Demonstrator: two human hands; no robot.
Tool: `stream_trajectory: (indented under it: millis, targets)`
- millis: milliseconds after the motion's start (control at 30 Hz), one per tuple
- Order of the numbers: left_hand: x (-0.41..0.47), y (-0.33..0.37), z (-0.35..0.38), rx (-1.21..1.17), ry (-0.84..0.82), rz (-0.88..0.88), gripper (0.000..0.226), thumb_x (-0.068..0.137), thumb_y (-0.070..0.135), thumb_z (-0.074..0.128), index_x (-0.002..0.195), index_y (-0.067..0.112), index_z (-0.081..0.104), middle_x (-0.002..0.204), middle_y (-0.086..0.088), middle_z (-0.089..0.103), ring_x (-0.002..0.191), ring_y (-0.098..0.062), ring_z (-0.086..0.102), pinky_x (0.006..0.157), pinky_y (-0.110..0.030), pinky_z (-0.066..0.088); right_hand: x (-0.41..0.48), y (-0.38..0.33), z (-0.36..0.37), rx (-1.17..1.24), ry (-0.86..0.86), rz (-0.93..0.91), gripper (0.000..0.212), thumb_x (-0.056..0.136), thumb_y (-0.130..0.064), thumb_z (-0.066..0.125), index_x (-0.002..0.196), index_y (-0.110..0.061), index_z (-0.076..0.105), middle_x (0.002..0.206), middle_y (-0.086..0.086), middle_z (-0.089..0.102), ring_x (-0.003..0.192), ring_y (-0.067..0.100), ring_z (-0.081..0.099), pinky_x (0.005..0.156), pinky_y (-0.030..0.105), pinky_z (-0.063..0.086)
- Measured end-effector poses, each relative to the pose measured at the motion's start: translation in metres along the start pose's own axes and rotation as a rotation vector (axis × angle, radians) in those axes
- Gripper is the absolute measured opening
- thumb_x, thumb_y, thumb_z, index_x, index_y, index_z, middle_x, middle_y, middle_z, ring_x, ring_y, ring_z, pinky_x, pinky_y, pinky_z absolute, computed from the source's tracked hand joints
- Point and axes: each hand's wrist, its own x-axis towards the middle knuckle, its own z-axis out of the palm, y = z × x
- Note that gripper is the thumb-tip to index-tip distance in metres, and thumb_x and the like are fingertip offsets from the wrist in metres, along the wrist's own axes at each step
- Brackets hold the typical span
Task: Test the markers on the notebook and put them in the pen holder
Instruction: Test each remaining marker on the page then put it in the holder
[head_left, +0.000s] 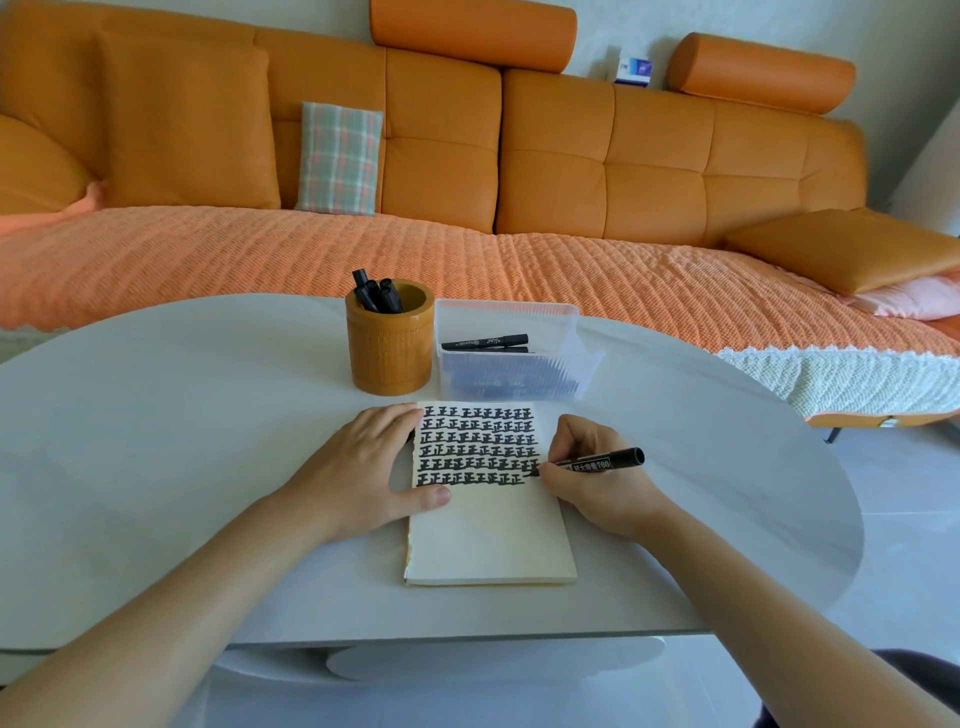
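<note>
Cream notebook (491, 535) lies nearest us | our left hand (363, 467) presses flat on its left edge | our right hand (587, 473) pinches black marker (597, 461) at its right edge, tip pointing left, long axis crosswise | pen holder (390, 343) beyond notebook

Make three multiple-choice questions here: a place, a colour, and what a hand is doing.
1. Where does the pen holder stand?
A) left of the clear box
B) behind it
C) right of it

2. What colour are the marks on the notebook?
A) red
B) black
C) blue

3. What is the right hand doing?
A) resting empty
B) reaching into the box
C) holding a marker to the page

Answers:
1 A: it sits by the box's left wall.
2 B: black characters fill the upper page.
3 C: fingers pinch the marker, its tip on the page.
</note>
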Motion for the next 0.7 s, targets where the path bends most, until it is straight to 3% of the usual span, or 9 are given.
stream_trajectory:
  millis: [700]
  targets:
    - [0.0010, -0.0006, -0.0004, 0.000, -0.020, -0.018, 0.105, 0.071, 0.087, 0.036, 0.153, 0.025, 0.011, 0.159, 0.013, 0.012, 0.143, -0.005, 0.010, 0.117, -0.030, 0.015, -0.0005, -0.0011, 0.0003, 0.012, -0.042, -0.004, 0.023, 0.083, 0.003, 0.066, 0.072, 0.004, 0.046, 0.058, -0.002, 0.050, 0.051, 0.010, 0.041, 0.049, 0.022, 0.033]
